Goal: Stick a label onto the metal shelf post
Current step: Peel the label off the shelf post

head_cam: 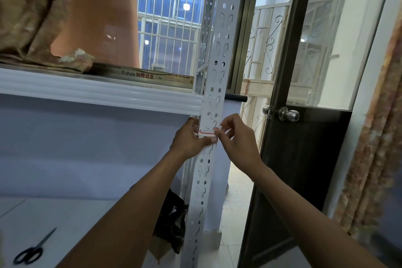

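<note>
The post (214,85) stands at the shelf's (97,93) right edge, with open doorway room to its right before the door (304,169). The label (207,132), white with a red border, lies across the post just below the shelf edge. The left hand (190,137) pinches its left end, thumb along the bottom; the right hand (236,137) pinches its right end. Fingers hide both ends; any print is unreadable. Scissors (32,250) lie near left on the lower shelf.

White red-bordered label (207,133) on white perforated post (215,72); black scissors (32,250)
</note>
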